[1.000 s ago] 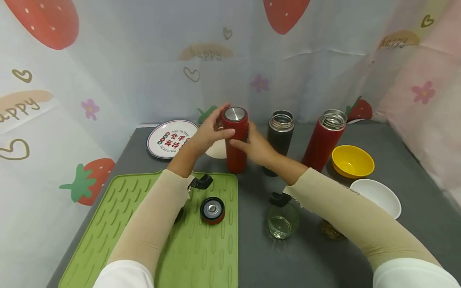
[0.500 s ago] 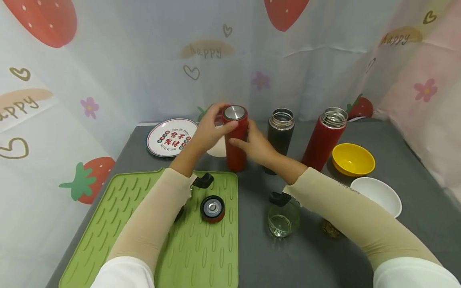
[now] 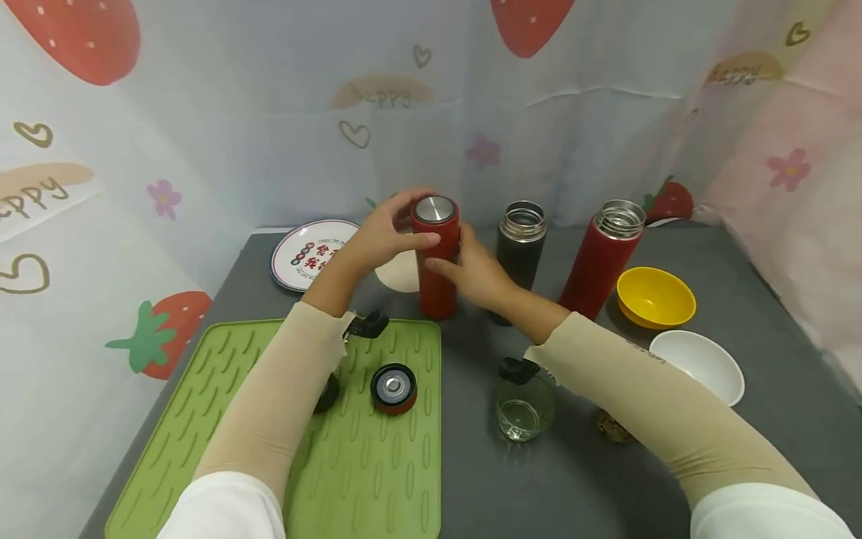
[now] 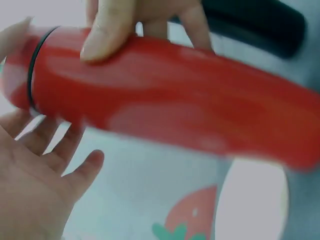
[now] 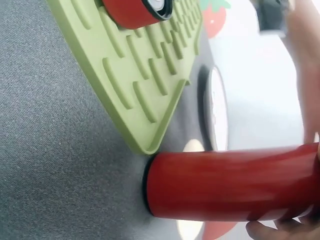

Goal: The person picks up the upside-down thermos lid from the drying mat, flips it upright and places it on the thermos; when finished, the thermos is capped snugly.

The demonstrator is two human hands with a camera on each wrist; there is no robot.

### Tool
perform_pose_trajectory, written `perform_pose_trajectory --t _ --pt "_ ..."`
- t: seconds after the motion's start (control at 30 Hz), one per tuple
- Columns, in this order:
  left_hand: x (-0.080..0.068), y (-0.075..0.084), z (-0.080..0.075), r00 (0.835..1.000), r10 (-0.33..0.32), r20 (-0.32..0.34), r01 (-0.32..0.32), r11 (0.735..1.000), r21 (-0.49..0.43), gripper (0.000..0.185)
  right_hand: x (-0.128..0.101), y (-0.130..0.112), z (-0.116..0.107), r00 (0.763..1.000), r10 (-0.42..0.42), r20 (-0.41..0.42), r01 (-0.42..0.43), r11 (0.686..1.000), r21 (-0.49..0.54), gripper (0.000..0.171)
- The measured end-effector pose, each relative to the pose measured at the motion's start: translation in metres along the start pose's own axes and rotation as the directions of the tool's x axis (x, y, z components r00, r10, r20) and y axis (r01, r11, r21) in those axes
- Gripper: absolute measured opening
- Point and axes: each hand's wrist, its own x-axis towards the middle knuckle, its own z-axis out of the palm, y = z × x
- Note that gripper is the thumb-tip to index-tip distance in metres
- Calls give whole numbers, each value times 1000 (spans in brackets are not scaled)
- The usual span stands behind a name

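Note:
A red thermos [image 3: 438, 296] with a silver-topped lid [image 3: 434, 210] stands upright on the grey table behind the green mat. My left hand [image 3: 378, 236] grips it at the lid, thumb in front and fingers behind. Lower on the body, my right hand [image 3: 481, 275] holds the thermos from the right, its thumb across the front. The left wrist view shows a dark ring [image 4: 34, 72] between lid and body. In the right wrist view the thermos base [image 5: 155, 185] is at the table beside the mat corner.
On the green mat [image 3: 404, 479] lie an upturned red lid [image 3: 393, 389] and a dark round object [image 3: 327, 394], partly behind my sleeve. Open black [image 3: 520, 251] and red [image 3: 601, 262] thermoses, a yellow bowl [image 3: 653, 303], white bowl [image 3: 707, 367] and glass [image 3: 524, 412] stand right; a plate [image 3: 286, 273] lies back left.
My left hand has turned slightly around the lid, its thumb shifting right across the front. The thermos stays in place and my right hand keeps its hold.

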Motion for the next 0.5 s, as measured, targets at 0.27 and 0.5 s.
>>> perform_pose_trajectory --t 0.27,0.5 --pt "-116 -31 -38 983 -140 119 44 806 590 69 -1 0 0 1000 23 -8 -23 1000 2 81" --pt "-216 -60 -47 928 -354 116 205 745 635 90 -1 0 -1 1000 14 3 -14 1000 7 80"
